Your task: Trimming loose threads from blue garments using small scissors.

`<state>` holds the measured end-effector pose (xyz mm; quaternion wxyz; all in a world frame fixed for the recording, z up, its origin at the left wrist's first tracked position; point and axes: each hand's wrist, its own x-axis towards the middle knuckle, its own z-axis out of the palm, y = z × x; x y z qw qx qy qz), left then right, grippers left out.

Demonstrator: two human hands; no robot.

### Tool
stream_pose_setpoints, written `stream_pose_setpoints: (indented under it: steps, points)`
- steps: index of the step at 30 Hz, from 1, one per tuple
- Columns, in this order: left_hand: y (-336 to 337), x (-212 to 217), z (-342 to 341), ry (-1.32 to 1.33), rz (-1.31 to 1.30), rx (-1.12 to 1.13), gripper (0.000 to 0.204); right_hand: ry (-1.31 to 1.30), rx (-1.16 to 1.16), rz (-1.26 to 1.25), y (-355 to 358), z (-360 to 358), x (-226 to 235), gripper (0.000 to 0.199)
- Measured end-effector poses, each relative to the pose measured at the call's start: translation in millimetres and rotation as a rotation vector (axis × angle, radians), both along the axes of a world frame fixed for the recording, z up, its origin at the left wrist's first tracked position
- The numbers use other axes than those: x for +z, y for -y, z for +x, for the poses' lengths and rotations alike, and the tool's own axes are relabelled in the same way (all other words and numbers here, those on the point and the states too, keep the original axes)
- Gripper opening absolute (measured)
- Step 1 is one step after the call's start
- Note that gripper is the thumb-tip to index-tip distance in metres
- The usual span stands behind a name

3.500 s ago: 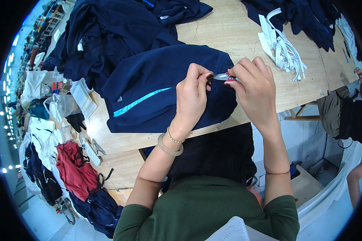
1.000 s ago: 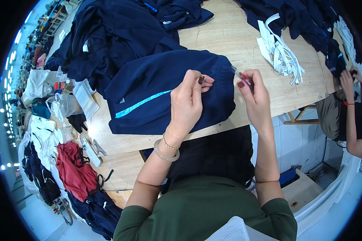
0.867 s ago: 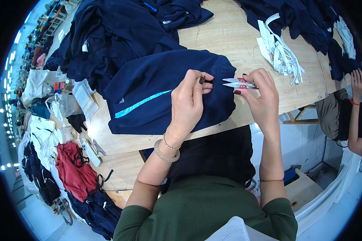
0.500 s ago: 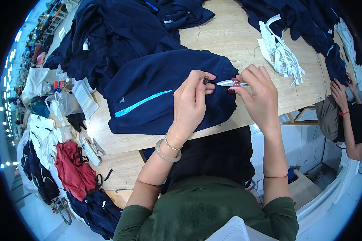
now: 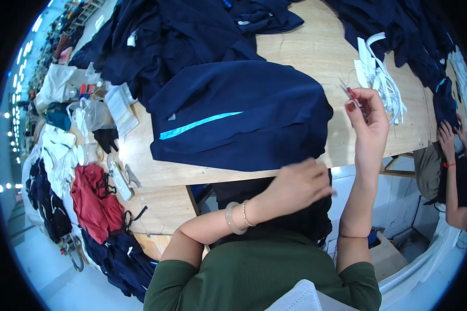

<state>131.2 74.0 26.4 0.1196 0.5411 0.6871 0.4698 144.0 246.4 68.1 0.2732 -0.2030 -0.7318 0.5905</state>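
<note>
A navy garment (image 5: 280, 90) with a bright blue stripe (image 5: 201, 125) lies flat on the wooden table in front of me. My right hand (image 5: 369, 113) is raised off the garment's right end, its fingers closed on small thread snips (image 5: 344, 85) with red on them; the pointed metal tips stick out beyond the fingertips. Just below the garment's near edge, my left hand (image 5: 302, 184) hangs over the table's front edge, touching nothing I can see. Motion smears its fingers, so their closure does not show.
White strips (image 5: 381, 78) are heaped right of my right hand. Dark garments (image 5: 192, 36) pile up at the back left. A red bag (image 5: 93, 202), a white device (image 5: 121, 181) and plastic bags (image 5: 91, 114) sit left. A co-worker's hands (image 5: 448, 137) touch dark cloth at far right.
Both hands have come away from the garment's right end: the left down toward me, the right sideways with the snips. The garment's gathered end now lies loose.
</note>
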Motion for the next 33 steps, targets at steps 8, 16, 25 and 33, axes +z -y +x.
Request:
stream_pose_setpoints:
  steps: [8,16,25,33]
  points:
    - [28,-11,-52,0.122,0.122,0.490,0.003,-0.102,0.492,-0.749,41,-29,-17,0.020]
    - [46,-72,-118,0.181,-0.055,0.906,0.011,0.032,0.344,-0.712,32,-39,-65,0.014]
    - [41,-67,-118,0.059,-0.033,0.823,0.009,0.047,0.325,-0.573,35,-41,-59,0.012]
    - [45,-34,-113,0.342,0.044,0.846,0.010,0.117,0.300,0.670,56,-60,-38,0.013]
